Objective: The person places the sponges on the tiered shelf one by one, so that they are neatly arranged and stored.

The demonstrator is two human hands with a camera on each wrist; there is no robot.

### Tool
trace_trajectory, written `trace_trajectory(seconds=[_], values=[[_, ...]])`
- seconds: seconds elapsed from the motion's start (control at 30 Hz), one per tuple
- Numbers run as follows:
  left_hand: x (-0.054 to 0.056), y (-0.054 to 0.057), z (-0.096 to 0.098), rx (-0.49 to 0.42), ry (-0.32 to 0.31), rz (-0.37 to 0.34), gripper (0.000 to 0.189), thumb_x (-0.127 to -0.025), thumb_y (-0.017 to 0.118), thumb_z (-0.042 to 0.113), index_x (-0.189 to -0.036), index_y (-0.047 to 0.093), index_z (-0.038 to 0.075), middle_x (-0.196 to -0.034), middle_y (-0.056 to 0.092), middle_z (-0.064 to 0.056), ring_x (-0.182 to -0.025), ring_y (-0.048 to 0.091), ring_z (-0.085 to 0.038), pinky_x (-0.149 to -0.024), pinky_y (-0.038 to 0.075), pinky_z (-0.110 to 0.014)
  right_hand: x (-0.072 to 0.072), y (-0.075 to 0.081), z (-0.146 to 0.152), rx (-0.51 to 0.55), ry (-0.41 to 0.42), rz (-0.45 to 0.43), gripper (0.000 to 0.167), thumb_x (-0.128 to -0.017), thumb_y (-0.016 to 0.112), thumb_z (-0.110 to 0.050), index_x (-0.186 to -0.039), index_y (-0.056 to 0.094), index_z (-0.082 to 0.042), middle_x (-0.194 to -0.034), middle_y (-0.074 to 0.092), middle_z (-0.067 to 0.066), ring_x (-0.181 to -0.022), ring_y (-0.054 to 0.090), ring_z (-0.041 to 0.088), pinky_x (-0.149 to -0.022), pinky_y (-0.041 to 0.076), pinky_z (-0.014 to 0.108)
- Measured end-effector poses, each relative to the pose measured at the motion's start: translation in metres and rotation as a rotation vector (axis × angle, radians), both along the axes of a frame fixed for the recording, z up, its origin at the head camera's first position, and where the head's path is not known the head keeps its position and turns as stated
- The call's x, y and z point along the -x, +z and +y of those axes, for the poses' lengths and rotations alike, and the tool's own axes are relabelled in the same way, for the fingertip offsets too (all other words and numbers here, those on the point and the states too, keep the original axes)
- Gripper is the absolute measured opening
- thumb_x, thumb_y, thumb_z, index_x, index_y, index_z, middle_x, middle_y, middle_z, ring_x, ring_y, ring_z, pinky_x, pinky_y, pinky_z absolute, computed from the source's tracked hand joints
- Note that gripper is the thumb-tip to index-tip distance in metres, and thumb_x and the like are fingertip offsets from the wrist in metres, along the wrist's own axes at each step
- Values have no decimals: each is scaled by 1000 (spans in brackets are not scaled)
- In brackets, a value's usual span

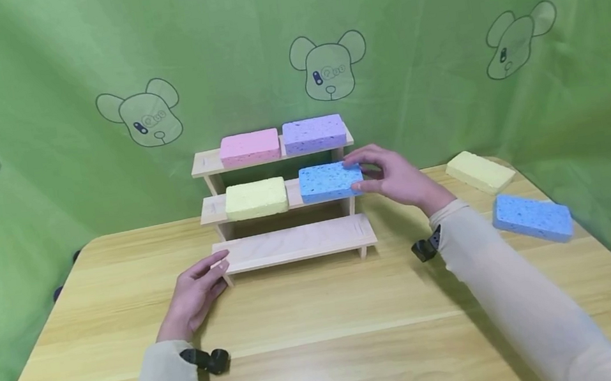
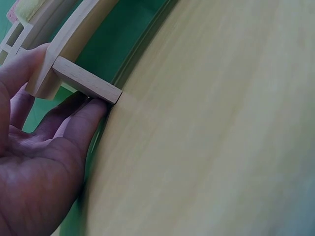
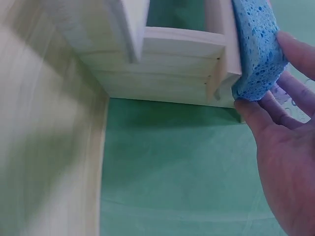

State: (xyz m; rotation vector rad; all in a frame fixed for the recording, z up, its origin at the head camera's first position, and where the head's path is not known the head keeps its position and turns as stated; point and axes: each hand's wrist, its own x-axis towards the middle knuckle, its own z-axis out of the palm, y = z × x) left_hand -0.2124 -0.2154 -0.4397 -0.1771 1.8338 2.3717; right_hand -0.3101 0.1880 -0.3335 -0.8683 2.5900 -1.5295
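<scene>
A three-step wooden display stand (image 1: 295, 244) stands on the table with sponges on its upper two steps. At the right end of the middle step my right hand (image 1: 397, 180) grips a blue sponge (image 1: 330, 181), thumb at the front edge and fingers over the top. The right wrist view shows this blue sponge (image 3: 258, 49) lying over the step's end. My left hand (image 1: 194, 295) holds the left end of the lowest step. In the left wrist view, the left hand's fingers (image 2: 81, 120) lie against the stand's leg (image 2: 88, 82).
A yellow sponge (image 1: 256, 198) sits left on the middle step. A pink sponge (image 1: 250, 147) and a purple sponge (image 1: 314, 134) share the top step. Another yellow sponge (image 1: 479, 172) and another blue sponge (image 1: 532, 217) lie on the table (image 1: 325, 342) at right. A green curtain (image 1: 228, 40) hangs behind.
</scene>
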Motion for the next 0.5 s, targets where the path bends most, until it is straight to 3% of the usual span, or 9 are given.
trace_trajectory(seconds=[0.3, 0.5], values=[[-1, 0, -1, 4, 3, -2, 43, -93, 68, 7, -133, 57, -4, -147, 39, -15, -112, 60, -19, -100, 48, -36, 2, -7, -2, -15, -12, 10, 44, -92, 69, -11, -133, 58, -2, -148, 43, 7, -130, 46, 33, -110, 36, 49], [-1, 1, -1, 13, -4, -9, 40, -94, 67, 8, -132, 59, -2, -148, 39, -15, -113, 59, -19, -100, 48, -36, -1, -9, 5, 44, -32, 23, 45, -92, 71, -18, -132, 58, -1, -144, 46, 6, -132, 44, 28, -113, 33, 40]])
